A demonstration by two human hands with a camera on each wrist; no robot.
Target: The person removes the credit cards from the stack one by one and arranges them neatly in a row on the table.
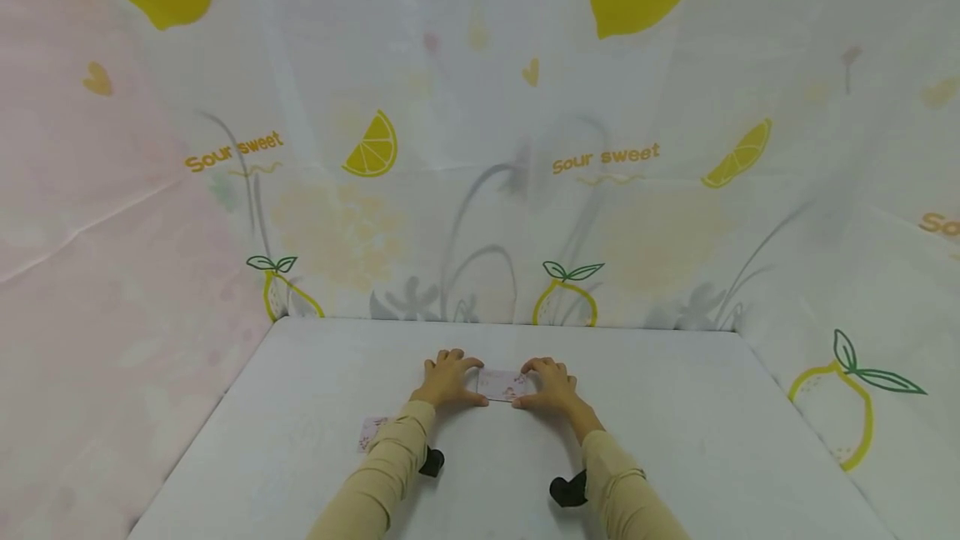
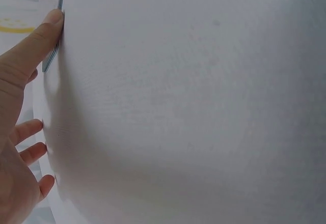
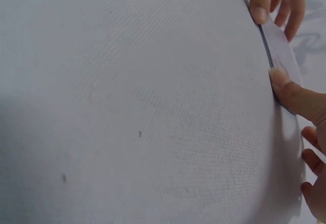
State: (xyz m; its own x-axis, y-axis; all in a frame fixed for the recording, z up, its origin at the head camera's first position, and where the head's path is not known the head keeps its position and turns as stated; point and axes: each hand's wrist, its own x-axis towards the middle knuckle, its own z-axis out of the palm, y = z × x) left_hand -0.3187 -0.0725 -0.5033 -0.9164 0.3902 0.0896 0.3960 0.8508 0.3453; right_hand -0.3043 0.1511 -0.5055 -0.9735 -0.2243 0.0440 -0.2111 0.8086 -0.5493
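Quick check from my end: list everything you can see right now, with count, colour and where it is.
card stack: one, white with pink print, table centre, between both hands
second card pile: one, white and pink, beside left sleeve
table: one, white cloth surface
backdrop sheet: one, white with yellow lemons, behind and to the sides
wrist cameras: two, black, under the forearms
left hand: one, pinches the stack's left end
right hand: one, pinches the stack's right end
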